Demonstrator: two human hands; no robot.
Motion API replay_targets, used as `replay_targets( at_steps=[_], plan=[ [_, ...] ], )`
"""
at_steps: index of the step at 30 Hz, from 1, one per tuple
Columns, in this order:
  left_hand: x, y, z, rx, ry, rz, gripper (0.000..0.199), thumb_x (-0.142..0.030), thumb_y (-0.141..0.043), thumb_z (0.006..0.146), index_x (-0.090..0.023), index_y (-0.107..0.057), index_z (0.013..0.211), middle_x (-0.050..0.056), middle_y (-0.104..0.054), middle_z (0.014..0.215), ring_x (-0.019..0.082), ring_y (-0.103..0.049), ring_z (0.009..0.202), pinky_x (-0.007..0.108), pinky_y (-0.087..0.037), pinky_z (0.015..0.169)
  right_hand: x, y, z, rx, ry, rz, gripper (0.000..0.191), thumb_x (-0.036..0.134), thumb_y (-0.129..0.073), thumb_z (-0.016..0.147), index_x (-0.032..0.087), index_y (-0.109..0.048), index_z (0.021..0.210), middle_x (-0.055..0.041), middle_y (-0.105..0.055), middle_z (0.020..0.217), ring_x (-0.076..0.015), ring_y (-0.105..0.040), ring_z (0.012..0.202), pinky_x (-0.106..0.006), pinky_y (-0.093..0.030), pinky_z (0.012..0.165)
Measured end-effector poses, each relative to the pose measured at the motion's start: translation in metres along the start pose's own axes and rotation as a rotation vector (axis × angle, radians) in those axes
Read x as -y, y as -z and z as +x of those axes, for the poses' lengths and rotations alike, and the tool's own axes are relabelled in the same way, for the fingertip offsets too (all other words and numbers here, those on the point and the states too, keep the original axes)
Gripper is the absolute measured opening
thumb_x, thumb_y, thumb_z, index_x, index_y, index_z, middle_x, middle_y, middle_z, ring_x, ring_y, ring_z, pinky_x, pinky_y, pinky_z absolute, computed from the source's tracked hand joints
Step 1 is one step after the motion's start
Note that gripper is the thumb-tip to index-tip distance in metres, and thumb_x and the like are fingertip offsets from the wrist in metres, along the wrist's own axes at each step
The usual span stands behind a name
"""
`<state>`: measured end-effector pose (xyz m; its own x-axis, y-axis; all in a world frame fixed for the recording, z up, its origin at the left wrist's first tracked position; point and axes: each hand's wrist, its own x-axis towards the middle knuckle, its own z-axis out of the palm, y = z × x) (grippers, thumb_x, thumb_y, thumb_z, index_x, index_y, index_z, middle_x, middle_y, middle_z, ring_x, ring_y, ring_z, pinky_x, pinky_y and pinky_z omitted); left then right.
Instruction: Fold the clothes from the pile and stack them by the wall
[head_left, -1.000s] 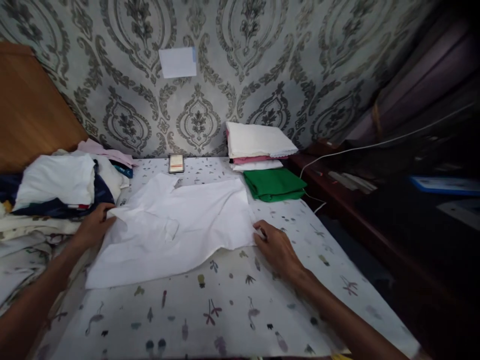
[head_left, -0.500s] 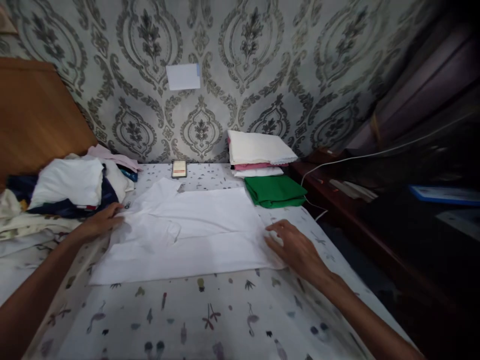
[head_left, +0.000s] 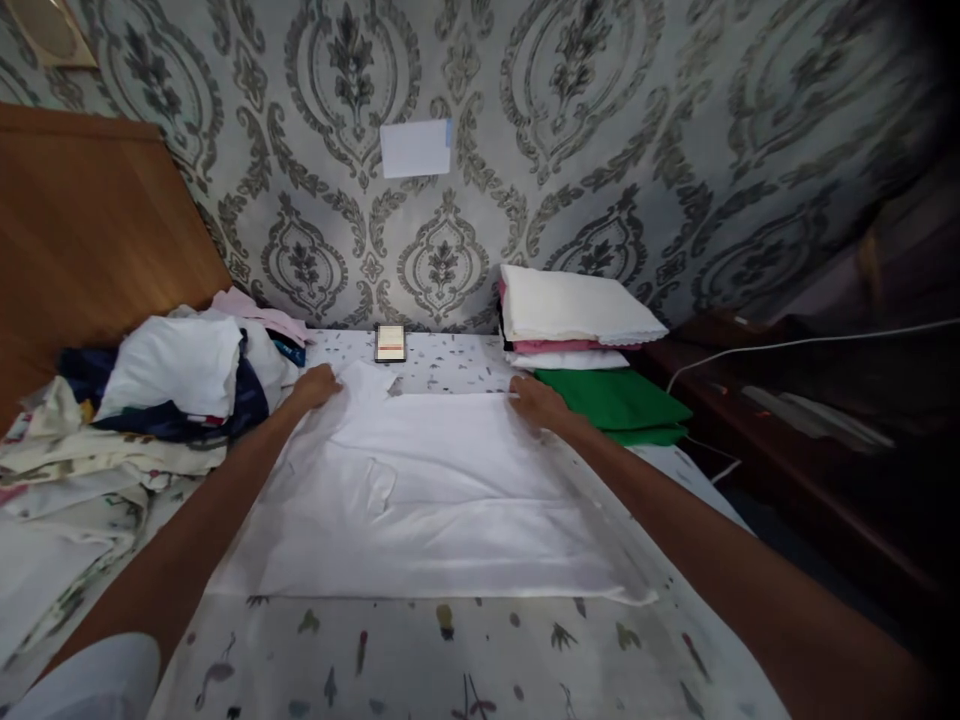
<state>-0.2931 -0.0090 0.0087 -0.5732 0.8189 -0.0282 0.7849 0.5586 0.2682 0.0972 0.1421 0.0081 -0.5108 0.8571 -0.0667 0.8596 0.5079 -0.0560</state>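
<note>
A white T-shirt [head_left: 450,490] lies spread on its side across the patterned sheet, its near edge running straight and a few creases over the middle. At its far left edge, my left hand [head_left: 318,386] is closed on the fabric, close to a sleeve. My right hand [head_left: 536,403] is closed on the far right corner, beside the folded green cloth [head_left: 615,400]. The fingertips of both hands are partly hidden.
Left of the shirt lies a loose heap of clothes [head_left: 172,370] before a wooden headboard [head_left: 97,220]. A folded stack [head_left: 577,305] stands at the back right. A small framed card [head_left: 390,343] sits near the wall. A white cable [head_left: 810,347] crosses the dark furniture at right.
Both hands have moved away from me to the shirt's far edge and closed on it. My right hand was open near the hem before. The view has shifted left.
</note>
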Motion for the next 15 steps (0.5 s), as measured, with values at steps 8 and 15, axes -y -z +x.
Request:
replay_targets(
  at_steps=[8,15],
  plan=[
    [-0.011,0.005,-0.009,-0.256,-0.130,-0.068,0.025,-0.028,-0.033,0.098,-0.020,-0.051,0.113,0.007,-0.066,0.094,0.023,-0.062,0.091,0.030,-0.041,0.076,0.006,0.005,0.005,-0.129,-0.108,-0.008,0.031,0.019,-0.032,0.099,0.014,-0.057,0.116,-0.0192,-0.062,0.120,-0.0295,-0.065,0.100,-0.036,-0.047,0.076],
    [-0.018,-0.005,0.006,-0.259,-0.134,0.008,0.027,-0.024,-0.033,0.099,-0.016,-0.052,0.116,0.016,-0.067,0.104,0.029,-0.062,0.095,0.036,-0.042,0.078,0.015,0.007,0.016,-0.181,-0.162,-0.027,0.037,0.009,-0.028,0.097,0.012,-0.055,0.122,-0.0202,-0.058,0.125,-0.0270,-0.066,0.098,-0.035,-0.048,0.079]
  ],
)
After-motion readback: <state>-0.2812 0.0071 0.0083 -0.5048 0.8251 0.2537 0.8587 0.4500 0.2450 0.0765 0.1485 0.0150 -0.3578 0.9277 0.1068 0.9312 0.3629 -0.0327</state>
